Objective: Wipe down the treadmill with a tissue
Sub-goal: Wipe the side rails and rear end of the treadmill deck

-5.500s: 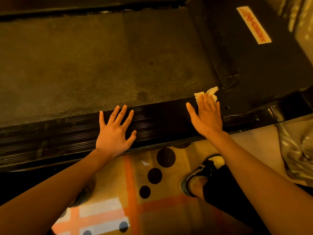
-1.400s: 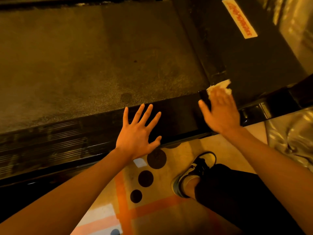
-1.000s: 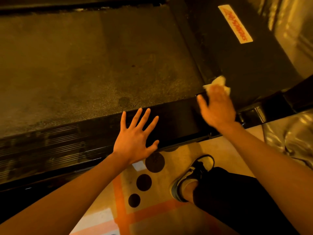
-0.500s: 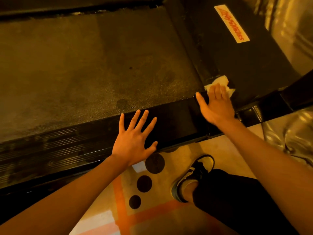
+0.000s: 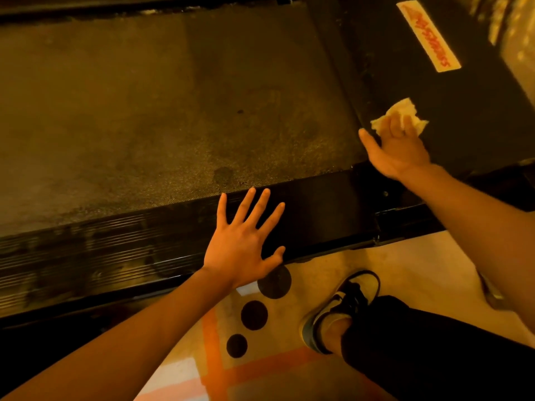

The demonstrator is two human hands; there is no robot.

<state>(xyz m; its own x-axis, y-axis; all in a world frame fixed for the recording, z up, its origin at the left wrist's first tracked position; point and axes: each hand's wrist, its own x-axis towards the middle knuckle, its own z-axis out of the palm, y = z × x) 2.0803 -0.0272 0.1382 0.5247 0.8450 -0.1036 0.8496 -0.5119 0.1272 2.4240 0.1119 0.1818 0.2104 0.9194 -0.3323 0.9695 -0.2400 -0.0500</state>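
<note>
Pressing the tissue [image 5: 402, 112] onto the treadmill [image 5: 327, 218], I have it on the black cover [image 5: 477, 117] just right of the belt [image 5: 162, 111]. My right hand [image 5: 398, 153] sits on top of it, fingers laid over the crumpled paper. The thumb sticks out toward the belt and pinches nothing. My left hand [image 5: 241, 241] is released and spread wide, palm down on the side rail [image 5: 95, 256] along the belt's near edge, only propping me.

I judge the job to be partly done at best. The stretch of rail nearest the belt's right end looks dark and glossy, which may mean it has been wiped. The ribbed stretch toward the belt's left end shows dull smears. The belt itself looks dusty and blotched, with a dark spot by its near edge, so I take it as untouched. The cover farther right of the belt, up toward the sticker [image 5: 428, 36], also looks left to do. The rail beyond the belt's far edge is too dark to judge.

Nearer than the belt, past the rail, my shoe [image 5: 344, 305] stands on the patterned mat [image 5: 214, 357].
</note>
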